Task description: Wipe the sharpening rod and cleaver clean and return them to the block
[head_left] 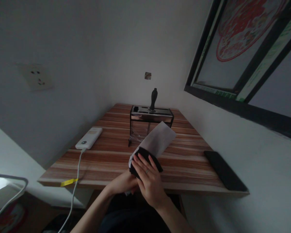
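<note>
Both my hands meet at the front edge of a striped wooden table. My right hand is closed over a black handle from which a wide pale blade rises, tilted up and to the right. The thing looks like a cleaver. My left hand lies underneath, against the handle's lower end, with its fingers mostly hidden. Just behind the blade stands a clear knife holder with a dark metal top. One black knife handle sticks up out of it.
A white power bank lies on the table's left side, its white cable hanging over the front edge by a yellow tag. A black phone lies at the right edge. Walls close in on three sides; a dark-framed window is at the right.
</note>
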`<act>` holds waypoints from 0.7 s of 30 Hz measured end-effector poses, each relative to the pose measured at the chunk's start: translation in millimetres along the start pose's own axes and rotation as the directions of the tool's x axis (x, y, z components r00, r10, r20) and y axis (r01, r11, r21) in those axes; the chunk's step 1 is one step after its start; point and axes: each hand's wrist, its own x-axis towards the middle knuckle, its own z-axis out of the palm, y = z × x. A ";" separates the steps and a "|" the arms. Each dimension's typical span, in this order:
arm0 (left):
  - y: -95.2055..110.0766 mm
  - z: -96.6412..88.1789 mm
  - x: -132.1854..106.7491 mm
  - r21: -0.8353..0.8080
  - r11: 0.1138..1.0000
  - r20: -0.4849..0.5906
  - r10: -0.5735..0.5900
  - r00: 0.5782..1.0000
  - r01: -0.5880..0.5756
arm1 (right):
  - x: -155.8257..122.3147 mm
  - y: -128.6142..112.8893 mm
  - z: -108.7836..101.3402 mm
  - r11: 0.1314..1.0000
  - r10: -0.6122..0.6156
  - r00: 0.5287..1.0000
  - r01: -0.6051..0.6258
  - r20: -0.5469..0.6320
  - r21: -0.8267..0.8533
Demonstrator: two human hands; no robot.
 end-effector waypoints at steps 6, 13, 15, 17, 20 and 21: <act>4.8 -1.5 0.7 0.012 0.999 0.055 0.045 0.997 -0.046 | 9.9 4.6 -10.9 0.998 -0.067 0.997 0.067 0.031 -0.007; 2.9 4.3 1.8 0.003 0.994 -0.083 0.111 0.990 -0.111 | 12.3 4.9 -11.9 0.997 -0.073 0.997 0.074 0.026 -0.024; 3.4 5.2 2.4 0.009 0.991 -0.128 0.135 0.983 -0.135 | 11.3 4.7 -11.9 0.996 -0.078 0.997 0.079 0.029 -0.030; 4.4 6.3 3.2 0.000 0.987 -0.167 0.160 0.973 -0.162 | 10.6 4.8 -11.8 0.996 -0.079 0.996 0.080 0.033 -0.028; 5.1 8.4 2.9 -0.010 0.984 -0.182 0.173 0.968 -0.177 | 10.8 5.1 -10.7 0.998 -0.066 0.997 0.067 0.050 -0.016; 4.9 9.2 2.3 -0.005 0.986 -0.178 0.163 0.971 -0.166 | 11.0 5.0 -10.1 0.998 -0.062 0.996 0.063 0.058 -0.013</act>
